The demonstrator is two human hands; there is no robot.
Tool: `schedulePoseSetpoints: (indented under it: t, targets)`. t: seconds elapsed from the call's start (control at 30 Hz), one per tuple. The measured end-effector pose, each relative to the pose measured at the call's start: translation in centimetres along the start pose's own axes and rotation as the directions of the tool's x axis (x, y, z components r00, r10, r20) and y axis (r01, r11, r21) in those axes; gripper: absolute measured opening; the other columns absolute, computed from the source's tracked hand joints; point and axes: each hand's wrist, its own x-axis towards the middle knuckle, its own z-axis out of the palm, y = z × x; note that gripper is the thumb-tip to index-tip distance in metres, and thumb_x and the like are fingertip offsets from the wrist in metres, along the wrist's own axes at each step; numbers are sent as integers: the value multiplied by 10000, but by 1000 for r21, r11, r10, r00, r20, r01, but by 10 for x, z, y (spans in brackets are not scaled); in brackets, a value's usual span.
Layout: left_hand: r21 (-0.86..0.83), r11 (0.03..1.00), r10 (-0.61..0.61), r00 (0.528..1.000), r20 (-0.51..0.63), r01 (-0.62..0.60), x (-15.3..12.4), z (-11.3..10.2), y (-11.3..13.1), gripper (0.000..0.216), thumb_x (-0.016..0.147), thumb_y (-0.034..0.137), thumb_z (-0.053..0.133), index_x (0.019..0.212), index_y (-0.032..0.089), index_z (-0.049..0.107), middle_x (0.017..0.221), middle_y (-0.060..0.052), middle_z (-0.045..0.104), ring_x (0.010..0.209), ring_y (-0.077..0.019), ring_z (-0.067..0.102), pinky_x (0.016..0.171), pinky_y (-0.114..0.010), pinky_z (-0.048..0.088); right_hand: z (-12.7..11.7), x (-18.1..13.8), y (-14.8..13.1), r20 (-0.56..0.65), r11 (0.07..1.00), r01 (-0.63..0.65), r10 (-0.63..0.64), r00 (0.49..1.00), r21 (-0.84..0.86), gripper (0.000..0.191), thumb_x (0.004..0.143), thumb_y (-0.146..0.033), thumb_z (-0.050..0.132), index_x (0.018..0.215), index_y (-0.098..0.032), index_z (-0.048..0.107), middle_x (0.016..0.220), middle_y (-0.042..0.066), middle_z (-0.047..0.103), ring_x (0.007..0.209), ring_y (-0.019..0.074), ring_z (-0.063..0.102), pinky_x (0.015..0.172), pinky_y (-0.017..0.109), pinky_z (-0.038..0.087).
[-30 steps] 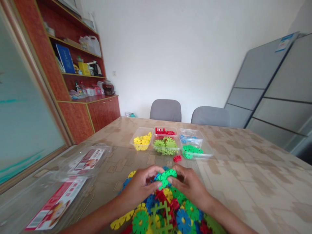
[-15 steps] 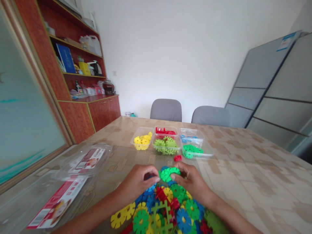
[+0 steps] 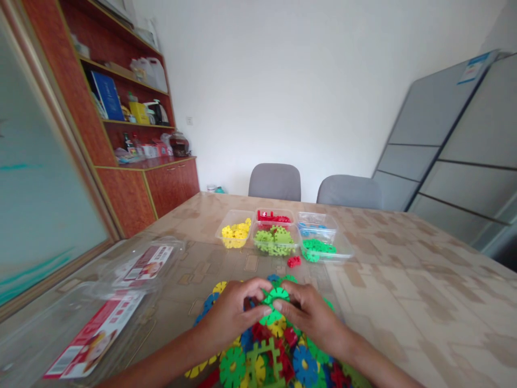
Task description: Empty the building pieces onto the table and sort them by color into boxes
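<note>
My left hand (image 3: 233, 314) and my right hand (image 3: 309, 314) meet over a pile of coloured plastic interlocking discs (image 3: 278, 355) at the near edge of the table. Both pinch a green disc piece (image 3: 274, 298) between fingertips, holding it just above the pile. Fingers of both hands are closed on it. Further back stand clear tubs sorted by colour: yellow pieces (image 3: 235, 234), light green pieces (image 3: 275, 241), red pieces (image 3: 273, 217), blue pieces (image 3: 315, 227) and dark green pieces (image 3: 321, 249).
A loose red piece (image 3: 294, 262) lies before the tubs. Clear plastic packaging with red labels (image 3: 121, 291) lies on the table's left. Two grey chairs (image 3: 274, 182) stand behind the table; a wooden cabinet (image 3: 133, 134) is at left and grey panels (image 3: 456, 151) lean at right.
My hands came back together on the green piece, and lowered slightly toward the pile, after the left had drawn apart half a second ago.
</note>
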Motion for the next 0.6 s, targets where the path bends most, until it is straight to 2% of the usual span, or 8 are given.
schedulePoseSetpoints:
  t: [0.13,0.2,0.27,0.33,0.37,0.47,0.6]
  targets:
    - [-28,999,-28,999,-40,27,2,-4,5,119,787,212,591,901,181,596,737,24,656,699,-142,600,644,-209,412,-8,1,-4,73,999,-23,20,997,39,352,964,-466,391,749,-199,475,565,-52,491,504,104,461,498,211,344]
    - [-31,999,-46,996,-73,44,3,-6,8,110,783,203,578,891,184,583,757,18,655,725,-148,606,655,-212,419,-16,3,-3,63,999,-32,31,998,22,335,971,-442,385,811,-191,538,609,-31,545,534,118,510,518,219,389]
    - [-37,998,-60,994,-88,57,4,-8,10,104,786,207,567,887,185,574,771,10,656,742,-153,610,667,-217,424,-25,2,1,49,998,-27,30,998,-63,261,956,-378,435,877,-185,593,675,-6,595,599,140,549,561,238,424]
    - [-42,997,-66,994,-90,62,4,-9,10,100,785,212,564,881,184,568,775,8,656,743,-153,610,671,-221,426,-34,-1,5,96,982,-9,27,995,-188,156,903,-285,528,959,-191,639,812,28,650,730,176,594,660,279,462]
    - [-42,997,-69,994,-90,65,4,-9,10,100,783,214,565,879,184,567,772,9,653,736,-152,608,667,-222,424,-38,-3,6,147,972,6,29,989,-235,173,866,-244,574,1016,-204,651,912,45,662,827,198,605,734,310,473]
    - [-38,997,-72,994,-80,69,5,-8,8,105,782,220,565,881,184,563,775,12,649,730,-150,605,655,-219,417,-48,-11,4,309,960,26,64,949,-280,425,779,-151,658,1190,-253,617,1177,74,600,1097,239,542,942,390,424]
    - [-41,997,-73,995,-68,70,5,-7,7,101,783,217,560,878,183,560,770,14,642,732,-149,602,655,-220,411,-52,-14,-5,376,958,25,88,922,-286,527,743,-86,674,1238,-247,597,1227,89,570,1184,246,489,1009,413,380]
